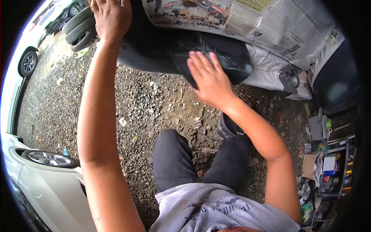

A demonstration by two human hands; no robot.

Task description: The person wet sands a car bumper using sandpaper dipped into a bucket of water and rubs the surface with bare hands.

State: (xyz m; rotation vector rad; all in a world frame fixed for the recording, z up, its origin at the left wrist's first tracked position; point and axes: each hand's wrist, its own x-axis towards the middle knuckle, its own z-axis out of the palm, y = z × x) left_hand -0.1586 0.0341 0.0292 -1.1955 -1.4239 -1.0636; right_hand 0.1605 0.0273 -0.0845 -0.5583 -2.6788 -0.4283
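Note:
My right hand (208,79) lies flat on a dark car body panel (154,46), fingers stretched out and slightly apart. Pale scuffs and dusty streaks mark the panel around its fingertips. Whether anything thin lies beneath the palm is hidden. At the upper left, my left hand (111,21) reaches up beside the panel's left end, with its fingers extended and their tips cut off by the frame edge. Newspaper (239,23) covers the car above the panel. White sheeting (266,69) wraps the part to the right.
Gravel (143,96) covers the ground. A dark bucket (226,125) stands by my right knee. Stacked tyres (79,29) are at upper left, and a white car (50,189) is at lower left. Shelves with boxes and clutter (328,166) stand on the right.

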